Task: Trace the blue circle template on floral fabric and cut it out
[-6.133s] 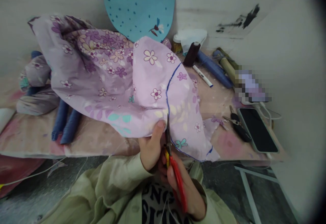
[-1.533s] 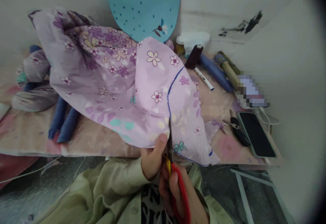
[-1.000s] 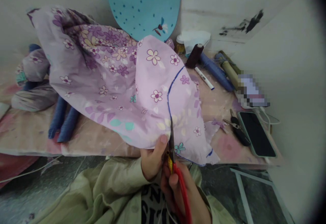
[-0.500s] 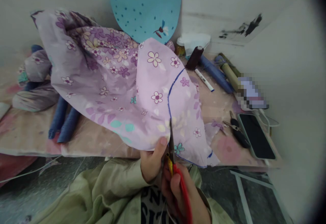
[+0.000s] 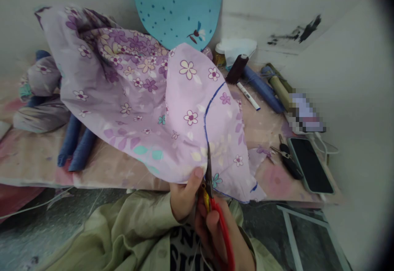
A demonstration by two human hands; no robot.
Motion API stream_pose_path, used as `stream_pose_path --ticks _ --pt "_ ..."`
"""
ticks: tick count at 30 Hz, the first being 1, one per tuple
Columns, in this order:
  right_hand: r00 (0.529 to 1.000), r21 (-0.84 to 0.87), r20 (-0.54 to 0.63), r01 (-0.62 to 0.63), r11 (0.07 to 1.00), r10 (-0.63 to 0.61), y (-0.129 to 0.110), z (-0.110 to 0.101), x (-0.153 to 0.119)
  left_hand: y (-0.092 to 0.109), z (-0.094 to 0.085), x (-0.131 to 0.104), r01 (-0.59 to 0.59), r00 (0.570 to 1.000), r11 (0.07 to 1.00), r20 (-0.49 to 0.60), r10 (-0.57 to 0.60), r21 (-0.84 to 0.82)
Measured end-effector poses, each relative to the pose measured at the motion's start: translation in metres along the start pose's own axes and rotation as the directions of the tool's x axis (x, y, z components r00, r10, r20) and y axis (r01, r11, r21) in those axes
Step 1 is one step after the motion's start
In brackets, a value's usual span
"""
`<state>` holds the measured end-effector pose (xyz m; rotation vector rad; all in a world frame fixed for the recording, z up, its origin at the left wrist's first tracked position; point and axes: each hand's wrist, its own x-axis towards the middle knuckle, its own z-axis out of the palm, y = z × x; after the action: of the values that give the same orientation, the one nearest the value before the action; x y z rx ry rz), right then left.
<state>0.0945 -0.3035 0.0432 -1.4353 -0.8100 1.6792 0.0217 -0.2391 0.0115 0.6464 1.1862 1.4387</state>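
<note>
Lilac flowered fabric (image 5: 184,94) lies bunched across the table, with a curved blue line drawn on its right part. My left hand (image 5: 184,199) pinches the near edge of this fabric between thumb and fingers, just left of the blades. In my right hand (image 5: 215,226) are red-handled scissors (image 5: 226,234), the fingers closed round the handles. Their blades point away from me, at the blue line, and the fabric is parted on either side of them. A small yellow piece (image 5: 206,200) shows beside the scissors' pivot; its kind I cannot make out.
On the right of the table (image 5: 123,172) lie a phone (image 5: 310,165), keys (image 5: 289,160), a marker (image 5: 248,96), a dark thread cone (image 5: 237,69) and several fabric rolls (image 5: 261,89). Two blue rolls (image 5: 70,141) lie left. A teal oval board (image 5: 178,12) leans against the wall.
The view has shifted very slightly. Both hands, the scissors and the fabric keep nearly the same places, with the blade tip still on the blue line.
</note>
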Motion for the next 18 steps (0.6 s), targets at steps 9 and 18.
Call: stream_pose_path --ticks 9,18 --pt "0.986 0.080 0.050 -0.163 0.983 0.159 -0.0060 -0.0002 0.0024 -0.0004 -0.0037 -0.0003 0.009 0.999 1.000 0.038 -0.009 0.011" --pt "0.996 0.070 0.089 -0.024 0.997 0.018 0.0024 -0.0012 0.0028 -0.0015 -0.0032 -0.0014 0.044 0.999 0.998 -0.019 -0.043 0.042"
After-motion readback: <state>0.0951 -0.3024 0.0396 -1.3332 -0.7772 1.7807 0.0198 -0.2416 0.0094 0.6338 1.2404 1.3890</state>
